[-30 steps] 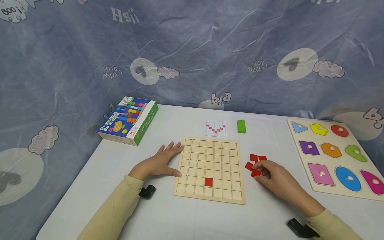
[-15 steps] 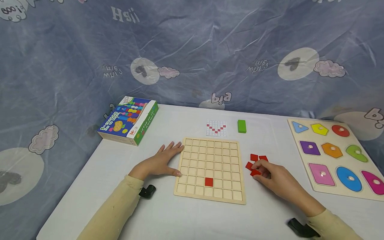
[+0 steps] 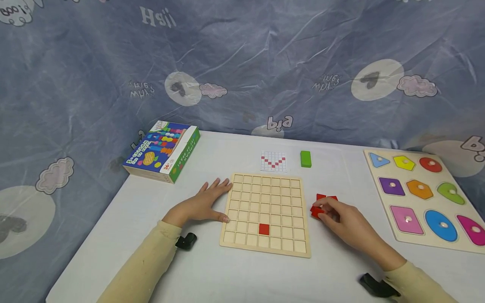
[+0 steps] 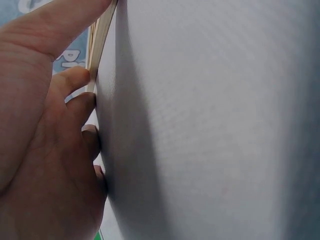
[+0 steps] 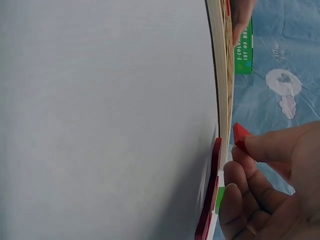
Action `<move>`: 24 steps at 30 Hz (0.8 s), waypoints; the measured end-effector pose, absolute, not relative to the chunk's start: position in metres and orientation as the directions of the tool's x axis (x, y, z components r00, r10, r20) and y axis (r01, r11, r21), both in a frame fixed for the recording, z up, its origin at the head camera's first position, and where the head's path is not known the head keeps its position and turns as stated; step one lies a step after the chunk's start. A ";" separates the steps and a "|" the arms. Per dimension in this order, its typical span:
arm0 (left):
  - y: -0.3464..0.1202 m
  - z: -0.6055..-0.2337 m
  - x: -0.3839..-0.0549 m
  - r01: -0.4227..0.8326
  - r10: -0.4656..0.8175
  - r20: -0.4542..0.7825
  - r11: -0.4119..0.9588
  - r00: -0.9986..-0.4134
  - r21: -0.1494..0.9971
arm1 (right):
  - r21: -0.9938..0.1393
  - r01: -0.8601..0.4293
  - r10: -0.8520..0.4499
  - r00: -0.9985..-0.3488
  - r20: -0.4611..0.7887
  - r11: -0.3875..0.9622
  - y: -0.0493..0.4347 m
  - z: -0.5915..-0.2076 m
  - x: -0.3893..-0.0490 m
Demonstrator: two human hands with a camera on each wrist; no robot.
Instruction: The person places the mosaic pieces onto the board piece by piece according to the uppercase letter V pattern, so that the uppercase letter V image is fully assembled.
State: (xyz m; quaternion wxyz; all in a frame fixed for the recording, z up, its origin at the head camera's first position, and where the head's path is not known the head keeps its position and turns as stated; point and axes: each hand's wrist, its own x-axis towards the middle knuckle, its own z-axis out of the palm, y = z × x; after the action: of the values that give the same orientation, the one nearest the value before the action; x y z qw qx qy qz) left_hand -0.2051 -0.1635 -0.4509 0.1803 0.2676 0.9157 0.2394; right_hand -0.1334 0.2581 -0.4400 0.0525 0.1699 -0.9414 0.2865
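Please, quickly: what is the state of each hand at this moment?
Left hand: open, touching the wooden grid board at its left side.
Right hand: closed, pinching a red tile.

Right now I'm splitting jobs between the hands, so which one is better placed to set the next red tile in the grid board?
Probably the right hand: it pinches a red tile beside the grid board, near other red tiles. The left hand holds none, touching the board's left edge.
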 end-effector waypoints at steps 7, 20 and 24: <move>-0.163 -0.450 -0.205 0.408 0.578 -0.205 0.745 -0.790 0.528 | -0.549 -0.367 -0.282 -0.930 0.237 0.751 0.252 -0.439 -0.134; -0.164 -0.452 -0.206 0.405 0.574 -0.208 0.749 -0.792 0.525 | -0.601 -0.359 -0.317 -0.931 0.180 0.714 0.232 -0.437 -0.140; -0.163 -0.450 -0.206 0.409 0.581 -0.206 0.742 -0.787 0.531 | -0.611 -0.353 -0.320 -0.933 0.167 0.709 0.224 -0.435 -0.141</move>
State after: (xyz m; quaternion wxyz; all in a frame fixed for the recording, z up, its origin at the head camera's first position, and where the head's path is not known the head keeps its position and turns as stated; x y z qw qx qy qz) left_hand -0.2056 -0.1634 -0.4504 0.1826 0.2704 0.9152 0.2364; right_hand -0.1405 0.2243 -0.4353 0.0241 0.1821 -0.9240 0.3353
